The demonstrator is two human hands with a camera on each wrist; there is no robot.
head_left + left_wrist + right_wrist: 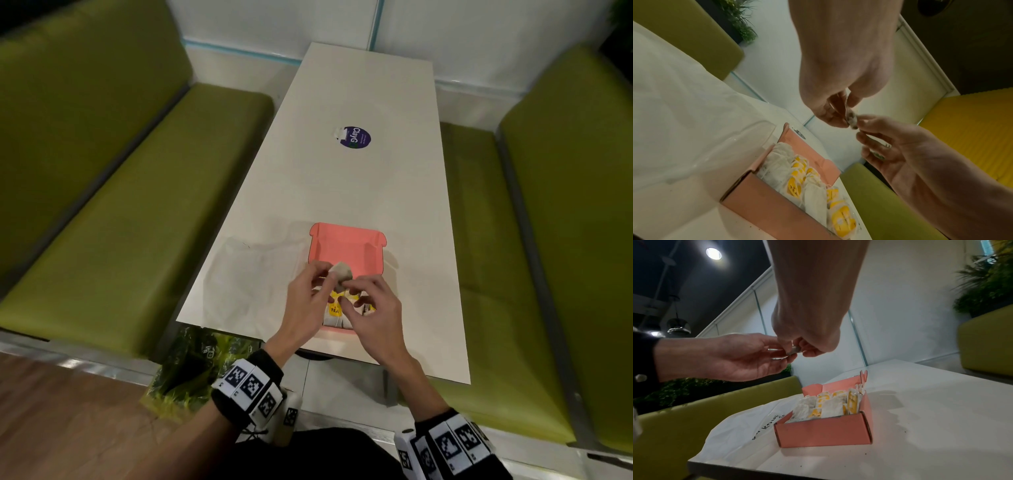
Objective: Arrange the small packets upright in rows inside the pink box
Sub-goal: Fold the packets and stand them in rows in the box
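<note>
The pink box point(346, 230) stands open near the table's front edge, its lid flap leaning back. Several small white and yellow packets point(334, 310) stand packed in its near half, also seen as packets point(813, 191) and packets point(830, 405). Above the box a single greyish packet point(340, 272) is pinched from both sides. My left hand point(329, 274) holds its left end and my right hand point(346, 287) holds its right end. The wrist views show the same packet point(851, 119) and packet point(793, 350) edge-on between the fingertips, well clear of the box wall point(824, 431).
A crumpled white plastic bag point(253, 274) lies flat left of the box, touching it. A round purple sticker point(356, 137) sits farther up the white table point(411, 205). Green benches point(120, 222) flank the table on both sides.
</note>
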